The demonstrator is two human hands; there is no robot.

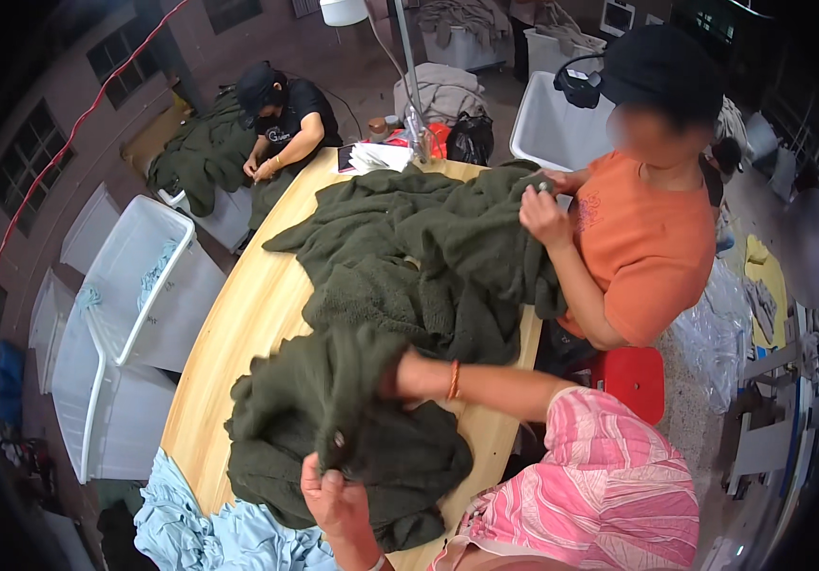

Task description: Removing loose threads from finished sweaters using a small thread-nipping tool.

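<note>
A dark green knit garment is bunched up in front of me over a pile of the same fabric. At its near edge, my left hand is closed, pinching a hem or cuff that has a small pale spot on it. My right hand, below an orange bracelet, reaches into the garment's folds from the right. Fabric covers its fingers, so their grip is hidden. More dark green garments lie across the table beyond my hands.
A co-worker in orange handles green fabric at the table's right side. Another person works at the far left. Light blue fabric lies at the near left, white bins stand left of the wooden table, and a red stool right.
</note>
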